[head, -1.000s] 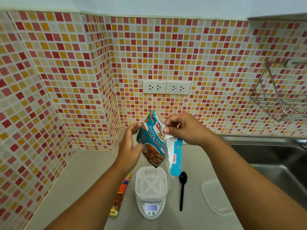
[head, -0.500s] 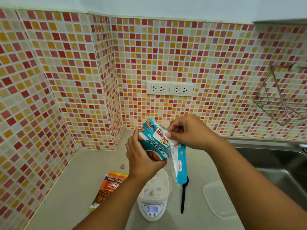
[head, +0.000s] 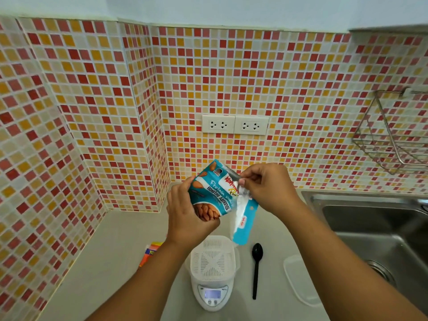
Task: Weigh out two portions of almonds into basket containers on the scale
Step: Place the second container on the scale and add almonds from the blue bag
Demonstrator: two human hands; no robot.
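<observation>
Your left hand (head: 185,218) grips the almond bag (head: 214,195) above the scale (head: 212,295); your right hand (head: 266,188) pinches its torn strip. The bag looks light, crinkly and slippery: hold its lower body, pour gently into the basket (head: 213,258).

A basket container (head: 214,259) is set on the scale (head: 212,295), which stands on the counter (head: 111,256) before the tiled wall (head: 231,77). An almond packet (head: 214,193) is held above the basket, gripped by the left hand (head: 187,214) on its left and pinched by the right hand (head: 266,186) at its top. A spoon (head: 256,267) lies just right of the scale, a lid (head: 301,280) lies farther right before the sink (head: 382,228), and a second packet (head: 150,252) lies left of the scale.
</observation>
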